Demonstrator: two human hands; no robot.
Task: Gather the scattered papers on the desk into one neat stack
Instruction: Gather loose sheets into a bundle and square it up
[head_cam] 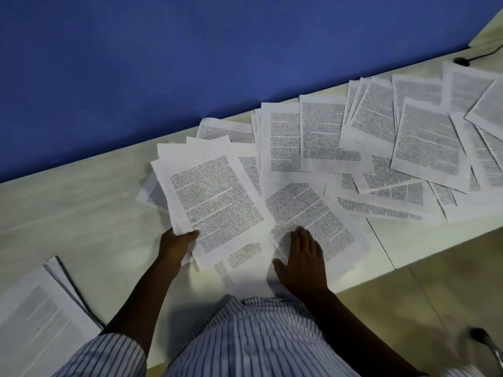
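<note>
Thin printed sheets, these; light, floppy and slick on one another, so they will likely fan and slip unless you pinch them at an edge and square them often. Your left hand grips the gathered bundle at its near corner, thumb on top, fingers curled beneath; the bundle is splayed, not square. Your right hand lies flat, fingers straight and close together, pressing a loose sheet just right of the bundle, near the front edge of the desk. Both forearms reach forward from striped sleeves; the scattered papers overlap well off to your right; a separate stack sits at your near left. I'd drag that sheet under the palm, then lift it by its edge.
</note>
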